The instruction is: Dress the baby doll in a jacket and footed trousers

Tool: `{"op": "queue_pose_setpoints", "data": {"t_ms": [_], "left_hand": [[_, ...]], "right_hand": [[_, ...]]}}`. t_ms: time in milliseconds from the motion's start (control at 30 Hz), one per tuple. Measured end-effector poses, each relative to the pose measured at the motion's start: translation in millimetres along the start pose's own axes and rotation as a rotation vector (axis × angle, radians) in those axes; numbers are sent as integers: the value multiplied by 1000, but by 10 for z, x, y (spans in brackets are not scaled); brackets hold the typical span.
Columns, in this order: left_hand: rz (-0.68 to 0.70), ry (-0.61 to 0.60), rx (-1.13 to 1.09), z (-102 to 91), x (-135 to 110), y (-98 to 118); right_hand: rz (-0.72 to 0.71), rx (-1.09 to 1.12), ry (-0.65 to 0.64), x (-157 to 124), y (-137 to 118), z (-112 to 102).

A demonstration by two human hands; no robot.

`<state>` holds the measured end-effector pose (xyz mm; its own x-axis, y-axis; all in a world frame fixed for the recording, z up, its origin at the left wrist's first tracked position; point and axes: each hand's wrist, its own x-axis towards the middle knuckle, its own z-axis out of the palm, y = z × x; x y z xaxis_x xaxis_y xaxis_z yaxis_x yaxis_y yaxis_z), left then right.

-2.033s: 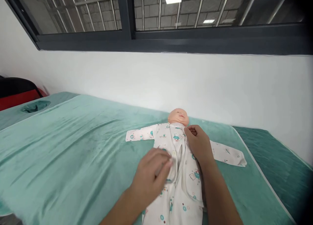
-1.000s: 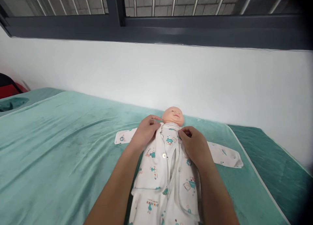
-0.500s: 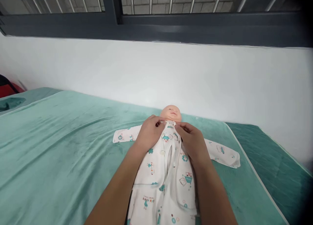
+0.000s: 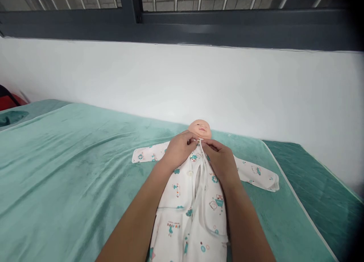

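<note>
A baby doll [image 4: 200,128] lies on its back on a teal blanket [image 4: 71,167], dressed in a white romper [image 4: 187,209] printed with small teal animals. The romper's sleeves spread out to both sides. My left hand [image 4: 179,150] pinches the left collar edge just under the doll's chin. My right hand [image 4: 220,159] pinches the right collar edge, and the two edges meet at the neck. Below my hands the romper front gapes open along the middle.
A white wall [image 4: 199,83] rises right behind the doll, under a dark window frame [image 4: 182,27] with bars. A darker green cover [image 4: 315,186] shows at the right past the blanket's edge. A red and black object [image 4: 8,99] sits at the far left.
My left hand came up from the romper's middle to the collar. Both hands then drew the two collar edges together under the doll's chin.
</note>
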<state>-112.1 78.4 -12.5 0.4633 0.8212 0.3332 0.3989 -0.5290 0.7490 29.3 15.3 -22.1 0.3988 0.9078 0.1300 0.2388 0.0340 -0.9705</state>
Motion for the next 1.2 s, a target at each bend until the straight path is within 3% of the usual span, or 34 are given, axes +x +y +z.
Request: {"op": "queue_pose_setpoints", "data": {"t_ms": [333,633,1200], "left_hand": [[19,94,-6,47,-3,6],[-106,10,-192,29,-13,4],[-112,15,-237,84,-1,-66]], "right_hand": [[-49,-87,84,-24,-19,38],[-87,-144,43,-16,-4,46],[-50,-271,15,27,36,70]]}}
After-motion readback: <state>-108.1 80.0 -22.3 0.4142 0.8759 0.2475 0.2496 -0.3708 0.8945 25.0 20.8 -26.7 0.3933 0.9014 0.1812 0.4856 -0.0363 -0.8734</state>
